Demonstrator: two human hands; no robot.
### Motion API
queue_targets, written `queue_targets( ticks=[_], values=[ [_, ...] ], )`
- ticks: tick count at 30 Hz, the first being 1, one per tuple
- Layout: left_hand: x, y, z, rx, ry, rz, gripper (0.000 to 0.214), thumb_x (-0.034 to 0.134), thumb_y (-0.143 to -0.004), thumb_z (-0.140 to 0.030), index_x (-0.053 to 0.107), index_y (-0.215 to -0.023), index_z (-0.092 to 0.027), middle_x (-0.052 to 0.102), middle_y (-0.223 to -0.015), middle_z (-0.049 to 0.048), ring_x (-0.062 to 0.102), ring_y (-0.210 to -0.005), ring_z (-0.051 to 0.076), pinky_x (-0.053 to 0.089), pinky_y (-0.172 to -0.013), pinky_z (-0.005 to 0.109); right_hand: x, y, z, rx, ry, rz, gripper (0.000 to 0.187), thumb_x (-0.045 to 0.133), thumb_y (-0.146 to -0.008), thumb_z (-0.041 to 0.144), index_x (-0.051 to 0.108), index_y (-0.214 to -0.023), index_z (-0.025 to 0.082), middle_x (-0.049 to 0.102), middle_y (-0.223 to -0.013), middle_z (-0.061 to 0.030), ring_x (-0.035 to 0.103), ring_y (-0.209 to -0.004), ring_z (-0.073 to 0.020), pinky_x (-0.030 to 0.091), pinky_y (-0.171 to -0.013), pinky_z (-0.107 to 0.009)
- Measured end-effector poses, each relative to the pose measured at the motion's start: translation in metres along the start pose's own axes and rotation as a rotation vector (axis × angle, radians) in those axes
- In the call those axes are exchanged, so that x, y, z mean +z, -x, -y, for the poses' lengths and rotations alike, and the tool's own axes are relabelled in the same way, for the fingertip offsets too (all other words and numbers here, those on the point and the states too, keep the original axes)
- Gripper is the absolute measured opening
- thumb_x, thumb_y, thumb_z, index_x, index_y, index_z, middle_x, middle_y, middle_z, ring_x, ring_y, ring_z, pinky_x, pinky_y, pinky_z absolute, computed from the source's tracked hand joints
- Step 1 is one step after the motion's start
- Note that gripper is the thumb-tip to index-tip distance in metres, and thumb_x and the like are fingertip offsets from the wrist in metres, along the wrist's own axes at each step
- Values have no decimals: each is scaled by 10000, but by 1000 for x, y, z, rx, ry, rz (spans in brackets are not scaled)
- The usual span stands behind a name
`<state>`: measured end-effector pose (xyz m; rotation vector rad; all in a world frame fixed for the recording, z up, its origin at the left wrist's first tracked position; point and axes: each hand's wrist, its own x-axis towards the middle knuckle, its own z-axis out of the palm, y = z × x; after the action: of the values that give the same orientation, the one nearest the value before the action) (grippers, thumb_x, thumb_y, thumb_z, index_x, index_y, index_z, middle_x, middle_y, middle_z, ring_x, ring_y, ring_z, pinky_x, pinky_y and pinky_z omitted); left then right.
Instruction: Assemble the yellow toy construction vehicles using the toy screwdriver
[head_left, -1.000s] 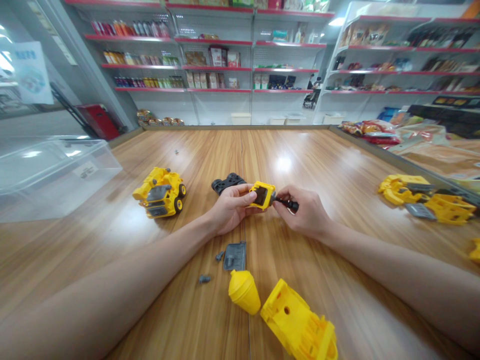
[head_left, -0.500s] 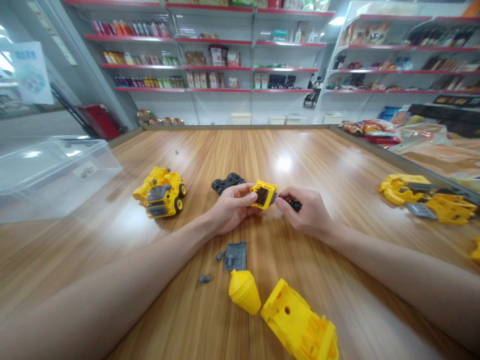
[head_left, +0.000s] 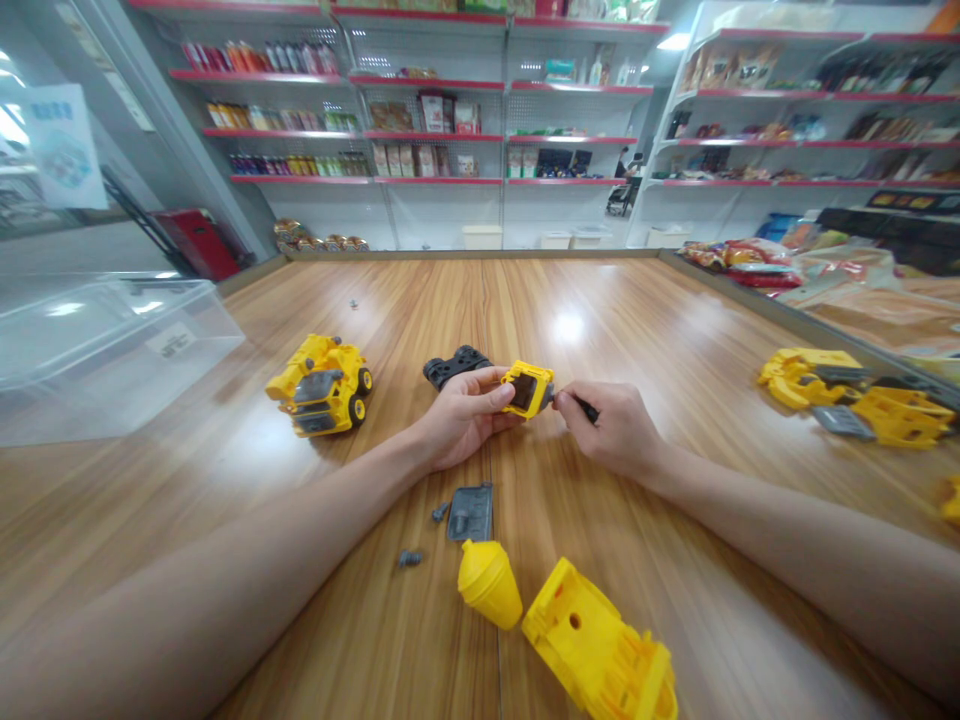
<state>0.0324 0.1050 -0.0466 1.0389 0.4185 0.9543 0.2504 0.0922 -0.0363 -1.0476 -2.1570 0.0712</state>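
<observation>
My left hand (head_left: 471,412) is closed around a yellow toy truck cab (head_left: 531,388), its dark open inside facing me. At the cab's right side, a small grey piece (head_left: 549,394) shows. My right hand (head_left: 611,425) pinches a black-handled screwdriver (head_left: 588,410) pointed at that piece; its tip is mostly hidden by the fingers. Behind my left hand lies a black wheeled chassis (head_left: 454,364). Nearer me are a grey plate (head_left: 471,513), a grey screw (head_left: 409,558), a smaller grey screw (head_left: 439,512), a yellow mixer drum (head_left: 489,585) and a yellow truck body (head_left: 596,640).
A yellow toy truck (head_left: 322,388) stands on the table to the left, beside a clear plastic bin (head_left: 112,350). More yellow toy vehicle parts (head_left: 855,395) lie at the right. Packaged goods (head_left: 757,262) sit beyond the table's raised right edge (head_left: 810,320).
My right hand has turned slightly and the screwdriver handle has changed its angle. My left hand and the cab have hardly moved.
</observation>
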Motion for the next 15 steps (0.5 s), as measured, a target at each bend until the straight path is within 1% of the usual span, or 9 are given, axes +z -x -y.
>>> queue_targets(
  ticks=[2,4,6,10,11,14,15],
  values=[
    [0,0,0,-2,-1,1,319,658,-860,-208,653,-1161,-102,681,-1155,145,658,-1001,193,501,-905,306,1,0,0,-6,11,22,234,514,-916,244,632,-738,150,567,-595,-2,500,-521,-106,329,-536,-249],
    [1,0,0,2,-1,-4,309,658,-860,-206,657,-1151,-103,684,-1145,141,660,-993,192,503,-897,303,0,-1,-1,-28,-5,29,155,548,-889,234,633,-791,149,601,-661,-11,534,-574,-112,354,-568,-241],
    [1,0,0,7,0,-14,303,664,-857,-210,662,-1140,-102,686,-1137,140,661,-975,187,504,-888,302,0,-1,-1,-51,-5,35,116,559,-875,226,628,-822,149,617,-707,-18,554,-616,-120,369,-596,-239],
    [1,0,1,9,-1,-16,312,689,-839,-229,671,-1127,-111,684,-1145,139,659,-975,187,499,-893,306,1,-1,-2,-49,55,76,243,495,-922,237,582,-710,157,581,-642,-16,517,-563,-118,329,-562,-257],
    [1,0,1,10,-1,-14,313,692,-837,-231,672,-1125,-113,683,-1147,139,658,-978,188,498,-896,308,1,0,-2,-44,57,81,240,496,-921,237,580,-711,158,582,-641,-15,516,-557,-117,327,-558,-257],
    [1,0,0,13,-2,-15,309,690,-838,-225,670,-1124,-109,682,-1144,140,658,-978,189,498,-895,309,2,0,-2,-26,20,40,94,549,-879,216,614,-853,153,638,-732,-21,572,-619,-124,370,-596,-241],
    [1,1,0,15,-4,-16,309,688,-840,-222,670,-1126,-107,682,-1142,140,658,-977,188,500,-889,306,2,0,-2,-23,13,24,86,560,-870,212,618,-895,152,652,-765,-24,589,-649,-129,382,-614,-239]
  ],
)
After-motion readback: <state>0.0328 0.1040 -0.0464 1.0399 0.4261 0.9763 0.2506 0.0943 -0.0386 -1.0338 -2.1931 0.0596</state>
